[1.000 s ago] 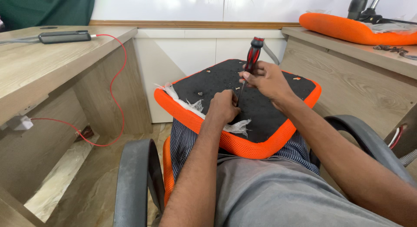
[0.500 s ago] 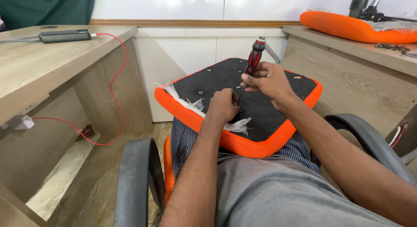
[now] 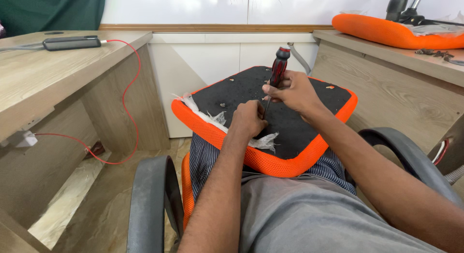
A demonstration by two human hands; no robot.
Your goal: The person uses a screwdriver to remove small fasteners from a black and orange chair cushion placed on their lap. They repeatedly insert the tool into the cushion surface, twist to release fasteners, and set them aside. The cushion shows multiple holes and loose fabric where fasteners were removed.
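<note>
An orange mesh seat cushion [image 3: 290, 163] lies upside down on my lap, its black underside [image 3: 290, 117] facing up. My right hand [image 3: 292, 91] grips a screwdriver [image 3: 278, 69] with a red and black handle, held almost upright, its tip down on the black panel. My left hand [image 3: 249, 118] is closed beside the screwdriver's shaft, resting on the panel near torn white plastic wrap [image 3: 263, 141]. What the left fingers pinch is hidden.
I sit in a chair with grey armrests [image 3: 150, 200]. A wooden desk [image 3: 43, 83] at left carries a dark device with a red cable [image 3: 133, 93]. Another desk [image 3: 401, 74] at right holds a second orange cushion [image 3: 386, 33]. White cabinets stand behind.
My right hand has shifted the screwdriver slightly and tilted it a little more upright. The left hand stays in place on the panel.
</note>
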